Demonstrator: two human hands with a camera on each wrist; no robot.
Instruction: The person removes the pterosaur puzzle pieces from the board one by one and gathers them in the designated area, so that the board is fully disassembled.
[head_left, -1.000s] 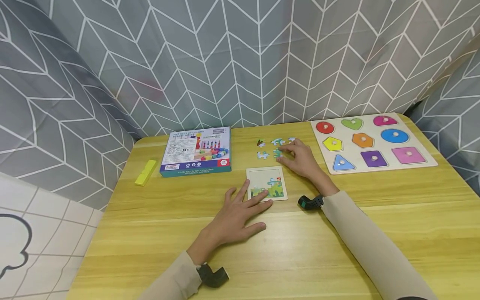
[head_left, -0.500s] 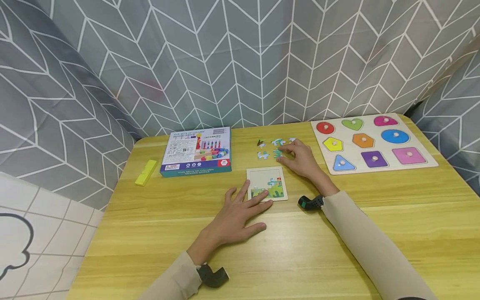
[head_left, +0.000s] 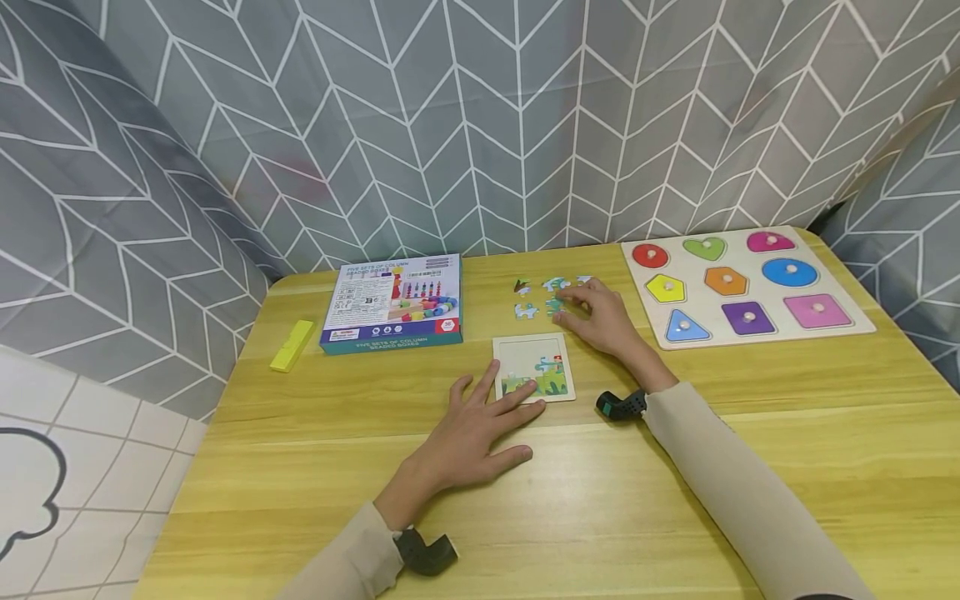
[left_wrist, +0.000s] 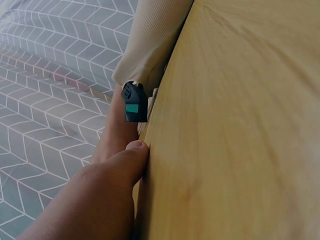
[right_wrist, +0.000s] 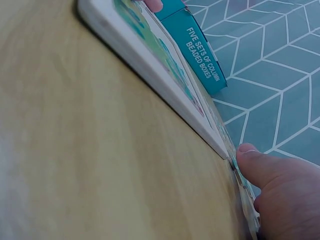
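Observation:
A small square puzzle tray [head_left: 525,350] lies on the table, its lower part filled with green jigsaw pieces. My left hand [head_left: 468,437] rests with spread fingers over the tray's lower left side. Beyond the tray lie several loose jigsaw pieces, among them a white-and-blue puzzle piece [head_left: 527,312] and a dark-and-green one [head_left: 521,286]. My right hand [head_left: 600,317] pinches a green puzzle piece [head_left: 553,307] between thumb and forefinger, at table level. In the right wrist view the thumb [right_wrist: 265,167] shows by the pieces; the fingertips behind it are hidden.
A bead-toy box [head_left: 393,304] stands back left, with a yellow block [head_left: 292,346] beside it. On the right lies a wooden shape board [head_left: 750,287] with knobbed shapes. A grey patterned curtain [head_left: 487,125] hangs behind the table [head_left: 600,517].

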